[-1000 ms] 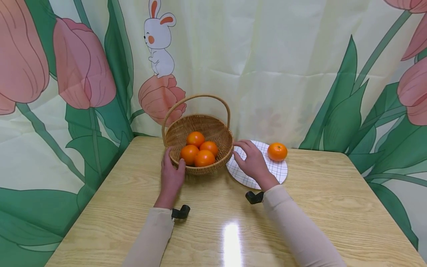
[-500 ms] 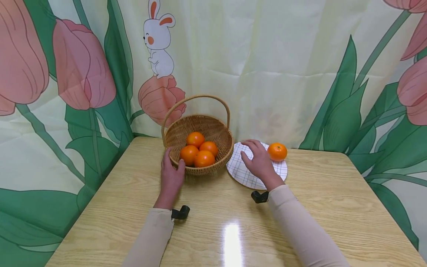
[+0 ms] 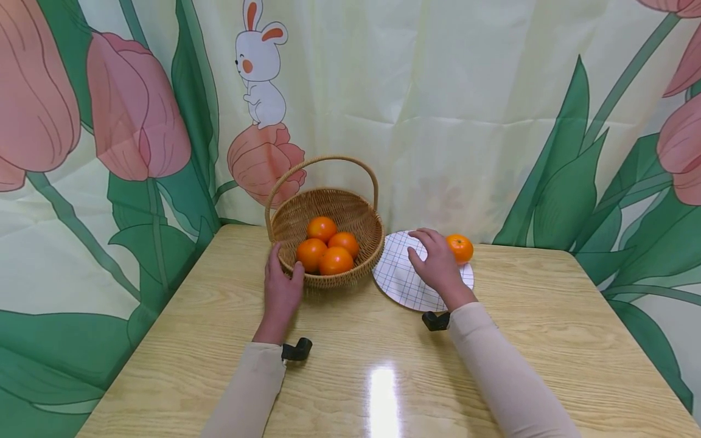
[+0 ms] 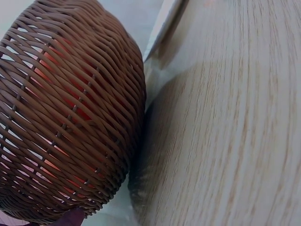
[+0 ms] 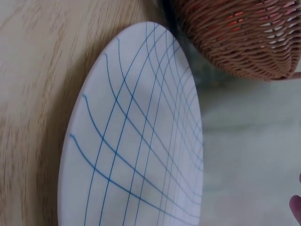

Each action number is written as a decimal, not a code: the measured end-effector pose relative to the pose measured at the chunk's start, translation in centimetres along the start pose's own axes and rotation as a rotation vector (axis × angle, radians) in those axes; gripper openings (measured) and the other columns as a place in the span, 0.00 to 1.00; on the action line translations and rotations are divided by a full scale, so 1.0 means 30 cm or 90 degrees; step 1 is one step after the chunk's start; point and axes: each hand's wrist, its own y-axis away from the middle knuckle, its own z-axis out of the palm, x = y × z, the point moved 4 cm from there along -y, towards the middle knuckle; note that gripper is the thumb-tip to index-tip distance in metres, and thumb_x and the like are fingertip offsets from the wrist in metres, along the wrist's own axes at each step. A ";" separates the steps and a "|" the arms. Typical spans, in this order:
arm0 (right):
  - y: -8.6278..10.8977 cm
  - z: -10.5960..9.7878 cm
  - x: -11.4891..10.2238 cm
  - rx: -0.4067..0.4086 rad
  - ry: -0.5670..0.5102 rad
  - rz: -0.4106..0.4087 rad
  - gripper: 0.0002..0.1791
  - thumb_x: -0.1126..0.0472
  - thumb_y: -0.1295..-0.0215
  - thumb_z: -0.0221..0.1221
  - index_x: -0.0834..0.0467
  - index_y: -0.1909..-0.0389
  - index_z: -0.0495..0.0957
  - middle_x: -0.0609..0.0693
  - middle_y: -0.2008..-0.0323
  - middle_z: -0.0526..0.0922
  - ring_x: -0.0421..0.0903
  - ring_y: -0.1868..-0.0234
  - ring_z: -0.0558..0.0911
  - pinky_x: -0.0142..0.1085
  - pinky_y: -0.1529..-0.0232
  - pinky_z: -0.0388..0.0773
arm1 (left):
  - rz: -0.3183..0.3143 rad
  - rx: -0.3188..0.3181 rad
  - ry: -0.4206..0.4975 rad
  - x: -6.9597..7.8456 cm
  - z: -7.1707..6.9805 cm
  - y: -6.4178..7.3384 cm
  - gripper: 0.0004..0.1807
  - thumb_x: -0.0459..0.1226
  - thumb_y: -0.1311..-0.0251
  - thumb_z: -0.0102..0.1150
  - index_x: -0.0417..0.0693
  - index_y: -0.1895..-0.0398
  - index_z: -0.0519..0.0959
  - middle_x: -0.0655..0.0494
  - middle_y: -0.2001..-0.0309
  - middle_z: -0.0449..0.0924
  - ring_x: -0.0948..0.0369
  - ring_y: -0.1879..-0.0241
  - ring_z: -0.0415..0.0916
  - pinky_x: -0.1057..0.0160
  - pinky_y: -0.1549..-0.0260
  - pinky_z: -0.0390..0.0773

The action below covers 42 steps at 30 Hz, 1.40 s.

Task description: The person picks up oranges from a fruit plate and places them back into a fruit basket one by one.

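Note:
In the head view a wicker basket with a tall handle stands at the back of the table, its opening tilted toward me. Several oranges lie inside it. My left hand holds the basket's front left rim between thumb and fingers. The right hand hovers, fingers spread and bent, over a round white plate with blue grid lines. Just behind that hand, a single orange sits at the plate's back right edge, partly covered by the hand. Only fingertips of the right hand show in its wrist view.
A wooden table carries everything. Close behind basket and plate hangs a curtain printed with tulips and a rabbit. The plate's left edge lies right beside the basket. Black wrist mounts jut from both sleeves.
My right hand has moved right, from beside the basket's right rim to over the plate, nearer the single orange. The left hand and the basket have stayed in place.

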 end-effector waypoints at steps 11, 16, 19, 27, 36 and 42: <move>-0.005 -0.011 0.041 -0.008 0.081 0.012 0.21 0.57 0.37 0.60 0.59 0.44 0.77 0.61 0.41 0.75 0.62 0.39 0.71 0.57 0.36 0.66 | -0.002 0.001 0.003 0.000 0.003 0.002 0.35 0.48 0.34 0.49 0.56 0.26 0.51 0.45 0.27 0.53 0.46 0.28 0.55 0.42 0.33 0.59; -0.008 -0.009 0.065 -0.032 0.111 0.036 0.23 0.55 0.37 0.59 0.57 0.41 0.75 0.62 0.38 0.72 0.62 0.37 0.69 0.60 0.36 0.63 | 0.002 0.004 0.006 0.000 0.004 0.001 0.35 0.47 0.34 0.49 0.55 0.26 0.51 0.46 0.27 0.54 0.46 0.29 0.55 0.42 0.33 0.59; -0.008 -0.006 0.081 -0.042 0.128 0.042 0.25 0.54 0.37 0.59 0.57 0.40 0.74 0.62 0.37 0.72 0.62 0.36 0.69 0.61 0.37 0.63 | 0.001 0.009 0.004 -0.003 0.004 -0.001 0.35 0.47 0.34 0.50 0.55 0.26 0.52 0.46 0.27 0.54 0.46 0.29 0.56 0.42 0.32 0.59; -0.014 -0.004 0.111 -0.066 0.153 0.057 0.27 0.53 0.38 0.59 0.57 0.38 0.72 0.61 0.35 0.69 0.62 0.35 0.66 0.62 0.38 0.61 | 0.003 0.010 0.001 -0.016 0.009 -0.006 0.36 0.46 0.34 0.50 0.56 0.25 0.51 0.47 0.26 0.53 0.47 0.28 0.54 0.43 0.32 0.58; -0.019 -0.002 0.139 -0.085 0.168 0.082 0.29 0.52 0.38 0.58 0.56 0.37 0.70 0.62 0.33 0.67 0.64 0.33 0.64 0.62 0.38 0.58 | 0.006 0.014 -0.002 -0.019 0.008 -0.005 0.35 0.48 0.34 0.49 0.57 0.25 0.52 0.52 0.25 0.53 0.51 0.26 0.52 0.45 0.30 0.56; -0.022 0.003 0.172 -0.089 0.180 0.102 0.29 0.51 0.38 0.58 0.55 0.36 0.69 0.62 0.33 0.66 0.64 0.33 0.64 0.63 0.38 0.58 | 0.007 0.015 -0.004 -0.015 0.009 -0.007 0.35 0.47 0.34 0.49 0.56 0.26 0.52 0.52 0.25 0.53 0.51 0.27 0.52 0.45 0.31 0.57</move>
